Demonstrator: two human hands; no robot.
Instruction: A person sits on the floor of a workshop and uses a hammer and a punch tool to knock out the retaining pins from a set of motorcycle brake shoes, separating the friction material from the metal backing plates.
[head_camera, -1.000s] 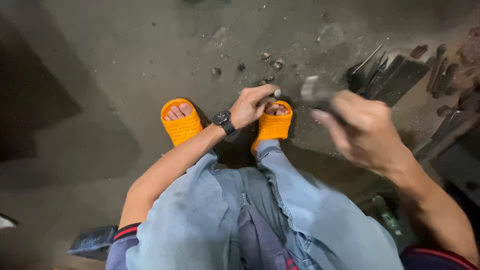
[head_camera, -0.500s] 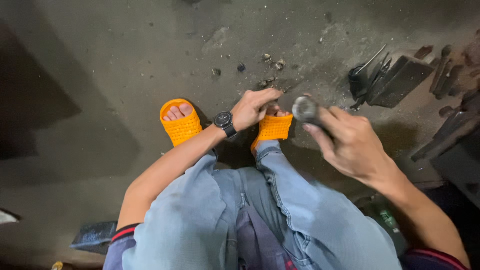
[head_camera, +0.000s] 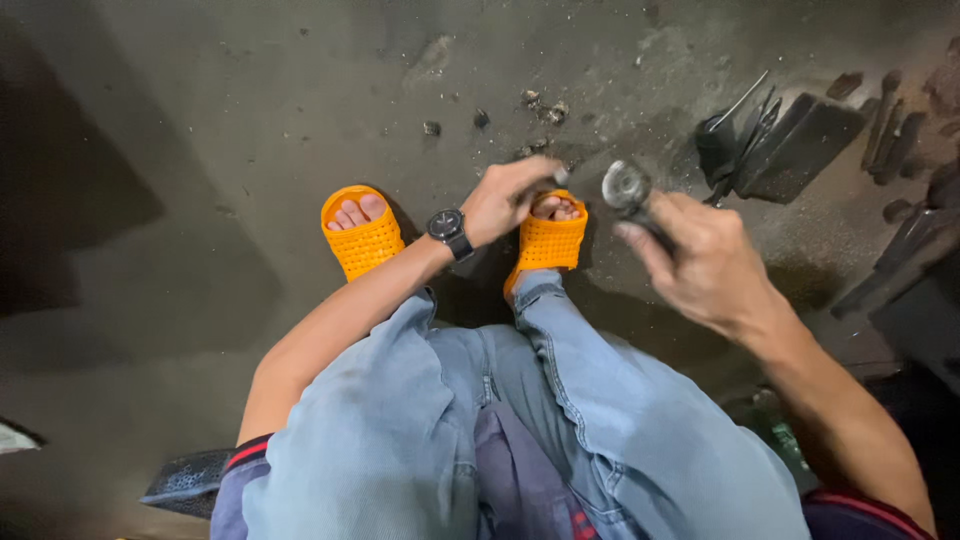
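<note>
Both hands are working: right hand (head_camera: 712, 262), lowering from earlier, is gripping a round-faced grey metal hammer (head_camera: 627, 186); left hand (head_camera: 512, 197) is pinching something small beside the orange perforated rubber sandal (head_camera: 548, 240).

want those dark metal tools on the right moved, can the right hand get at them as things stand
Probably not at once: the right hand is already gripping a hammer-like tool. The dark metal tools lie just beyond it on the floor, nothing between, but the hand is full.

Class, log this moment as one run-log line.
left hand: pinching something small by sandal | right hand: gripping hammer, raised | floor: debris
</note>
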